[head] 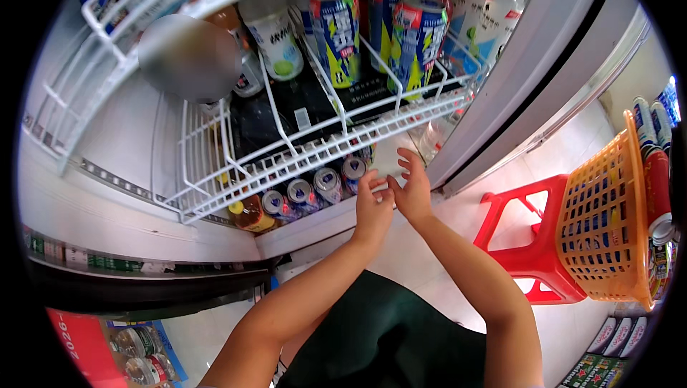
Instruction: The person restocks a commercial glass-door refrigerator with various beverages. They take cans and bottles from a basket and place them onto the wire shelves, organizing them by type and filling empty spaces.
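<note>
My left hand [374, 206] and my right hand [414, 188] are close together in front of the open fridge, at the height of its lower part in the picture. Neither holds anything; the fingers are apart and slightly bent, and I cannot tell whether the fingertips touch. Above them is a white wire shelf [322, 154] with tall green-and-blue drink cans [335, 39], another such can [418, 39] and a clear bottle with a white label [276, 44]. Beneath the shelf, several cans [327, 184] stand in a row, with a brown drink bottle [252, 215] at their left end.
An orange plastic basket [596, 216] of cans rests on a red plastic stool [536, 248] at the right. The fridge door frame [515, 82] rises right of my hands. White-blue cartons [477, 18] stand at the shelf's right. Boxed drinks [596, 369] lie low right; packed bottles [142, 353] low left.
</note>
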Motion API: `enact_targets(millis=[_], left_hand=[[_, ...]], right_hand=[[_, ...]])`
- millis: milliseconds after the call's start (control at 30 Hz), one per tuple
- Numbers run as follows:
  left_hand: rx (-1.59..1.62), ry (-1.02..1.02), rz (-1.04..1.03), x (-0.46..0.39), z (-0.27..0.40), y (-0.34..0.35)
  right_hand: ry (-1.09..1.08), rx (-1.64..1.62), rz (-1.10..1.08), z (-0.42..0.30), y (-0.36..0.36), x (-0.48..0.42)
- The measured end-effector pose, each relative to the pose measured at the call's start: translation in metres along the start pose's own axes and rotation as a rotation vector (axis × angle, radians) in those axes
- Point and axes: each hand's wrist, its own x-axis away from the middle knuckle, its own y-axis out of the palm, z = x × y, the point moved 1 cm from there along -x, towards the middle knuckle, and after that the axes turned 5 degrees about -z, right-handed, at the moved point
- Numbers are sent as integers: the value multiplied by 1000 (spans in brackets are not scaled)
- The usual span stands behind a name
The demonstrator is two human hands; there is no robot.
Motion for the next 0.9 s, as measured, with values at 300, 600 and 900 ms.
enact_targets(millis=[300, 600, 900], left_hand=[[-205, -46, 61, -44, -29, -6], [-307, -40, -26, -49, -30, -12], [-360, 28, -92, -45, -33, -12]], right_hand=[[-7, 211, -226, 42, 27, -38], [-31, 438, -269, 57, 52, -56], [3, 195, -55, 73, 58, -46]])
